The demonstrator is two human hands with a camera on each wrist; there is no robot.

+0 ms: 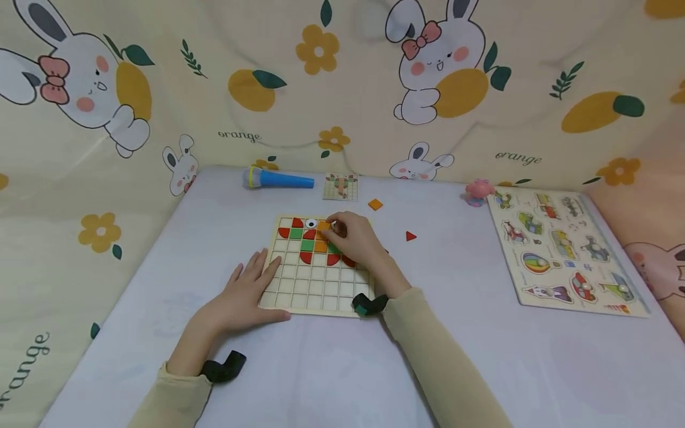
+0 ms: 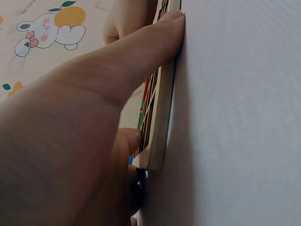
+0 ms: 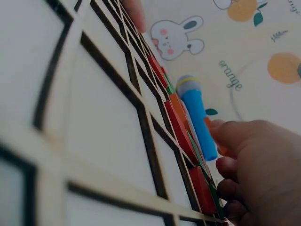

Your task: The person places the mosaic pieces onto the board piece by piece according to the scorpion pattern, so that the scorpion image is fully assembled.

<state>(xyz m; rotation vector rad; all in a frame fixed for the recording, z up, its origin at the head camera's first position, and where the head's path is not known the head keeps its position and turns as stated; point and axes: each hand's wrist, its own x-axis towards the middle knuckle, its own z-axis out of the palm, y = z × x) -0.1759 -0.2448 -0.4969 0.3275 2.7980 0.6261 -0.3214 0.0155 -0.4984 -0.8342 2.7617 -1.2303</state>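
Observation:
A wooden grid board (image 1: 316, 286) lies on the table, its upper rows partly filled with red, green and orange tiles and one eye tile (image 1: 311, 223). My left hand (image 1: 241, 297) rests at the board's left corner with fingers spread, thumb along the near edge; the left wrist view shows that thumb (image 2: 155, 40) against the board's side. Over the top rows, my right hand (image 1: 355, 238) pinches an orange tile (image 3: 208, 123) between thumb and fingers. Its curled fingers hide some cells beneath.
Beyond the board lie a blue toy microphone (image 1: 286, 179) and a small pattern card (image 1: 341, 187). A loose orange square (image 1: 376, 204) and a red triangle (image 1: 411, 236) sit to its right. Further right are a pink toy (image 1: 480, 191) and a picture puzzle board (image 1: 540, 288).

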